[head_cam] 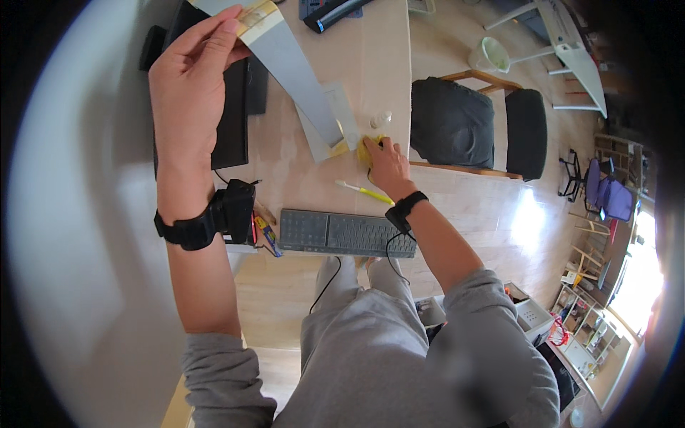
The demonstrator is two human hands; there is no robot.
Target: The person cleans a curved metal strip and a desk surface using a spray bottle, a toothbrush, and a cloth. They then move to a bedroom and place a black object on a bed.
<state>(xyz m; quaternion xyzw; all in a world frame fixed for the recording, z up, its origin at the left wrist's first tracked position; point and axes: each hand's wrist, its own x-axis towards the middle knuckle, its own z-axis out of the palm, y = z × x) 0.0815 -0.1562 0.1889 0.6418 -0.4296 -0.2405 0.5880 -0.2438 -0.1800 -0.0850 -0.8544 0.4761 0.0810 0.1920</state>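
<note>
My left hand (195, 69) is raised at the upper left, its thumb and fingers pinching the upper end of a long grey-white flat strip (294, 64). That end carries a yellowish, brown-stained band. The strip slants down to the table, where its lower end, also yellowish, rests near a pale flat panel (316, 140). My right hand (389, 163) presses on the tabletop just right of that lower end, with a crumpled yellow cloth or sponge (364, 152) under its fingers. A small white bottle (380, 119) stands just beyond it. Nearer me lies a toothbrush with a yellow-green handle (374, 196).
A dark keyboard (348, 232) lies along the table's near edge, with a blue-and-yellow tool or tube (266, 234) to its left. A black monitor (233, 117) is behind my left arm. Right of the table stands a chair with a dark seat (454, 123).
</note>
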